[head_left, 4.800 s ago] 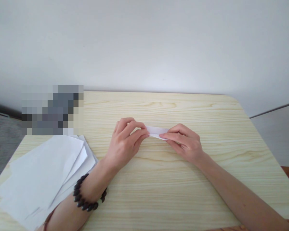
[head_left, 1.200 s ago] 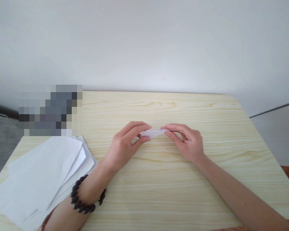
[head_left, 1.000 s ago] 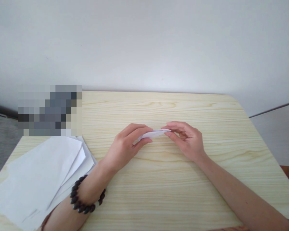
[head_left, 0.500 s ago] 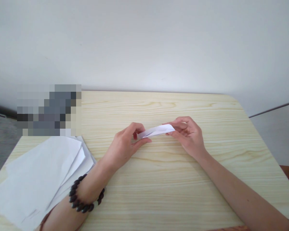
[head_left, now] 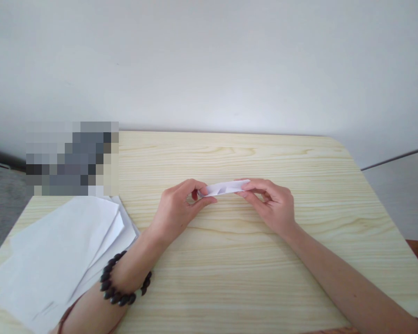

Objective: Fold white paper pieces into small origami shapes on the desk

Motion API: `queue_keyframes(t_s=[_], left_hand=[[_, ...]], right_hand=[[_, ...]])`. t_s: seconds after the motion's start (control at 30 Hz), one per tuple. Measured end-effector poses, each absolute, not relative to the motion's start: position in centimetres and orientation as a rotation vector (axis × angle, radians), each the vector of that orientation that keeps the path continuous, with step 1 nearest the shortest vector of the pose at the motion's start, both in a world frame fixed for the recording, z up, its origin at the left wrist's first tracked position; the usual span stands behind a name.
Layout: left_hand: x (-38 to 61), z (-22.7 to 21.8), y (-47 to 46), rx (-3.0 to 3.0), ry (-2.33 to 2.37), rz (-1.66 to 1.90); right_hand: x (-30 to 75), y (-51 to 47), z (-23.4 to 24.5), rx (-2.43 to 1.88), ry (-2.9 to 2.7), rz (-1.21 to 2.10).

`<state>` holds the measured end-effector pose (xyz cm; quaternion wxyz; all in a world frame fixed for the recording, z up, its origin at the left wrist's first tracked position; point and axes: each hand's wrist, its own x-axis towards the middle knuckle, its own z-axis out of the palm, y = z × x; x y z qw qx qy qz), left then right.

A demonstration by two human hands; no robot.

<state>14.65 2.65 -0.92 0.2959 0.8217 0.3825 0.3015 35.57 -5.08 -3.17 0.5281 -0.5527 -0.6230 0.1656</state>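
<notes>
A narrow piece of folded white paper is stretched between my two hands above the table. My left hand pinches its left end, thumb in front and fingers behind. At the other end, my right hand grips the paper between thumb and fingers, with the index finger over the top edge. Small creases and a shadowed fold show along the strip's near face. Fingers cover both of its ends.
Several loose white sheets lie overlapping on the left of the wood-grain table. Behind them a dark pixelated object is blurred out. A pale wall rises along the table's far edge.
My right fingers have closed down onto the paper's right end, where they were looser and more raised before. The strip now looks narrower and flatter. My left hand has barely moved.
</notes>
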Motion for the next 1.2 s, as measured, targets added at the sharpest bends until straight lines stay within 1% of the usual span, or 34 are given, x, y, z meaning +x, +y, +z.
queue_keyframes(t_s=[0.13,0.43,0.57,0.77,0.97,1.07,1.2], left_hand=[[14.7,-0.8,2.8,2.140,0.914,0.734],[14.6,-1.3,2.8,1.865,0.931,0.679],[14.7,-1.0,2.8,1.893,0.864,0.574],[14.7,-0.6,2.8,1.919,0.872,0.575],[14.6,-0.4,2.5,1.865,0.779,0.411],[14.6,-0.3,2.6,1.836,0.761,0.377],[14.4,0.4,2.8,1.800,0.684,0.301]], right_hand=[[35.7,-4.9,-3.1,-1.305,-1.500,0.373],[35.4,-4.8,-3.1,-1.335,-1.192,0.595],[35.4,-4.6,-3.0,-1.295,-1.207,0.640],[35.4,-4.6,-2.8,-1.286,-1.184,0.775],[35.6,-4.8,-2.5,-1.320,-1.407,0.683],[35.4,-5.0,-2.5,-1.270,-1.550,0.575],[35.1,-5.0,-2.6,-1.167,-1.570,0.505]])
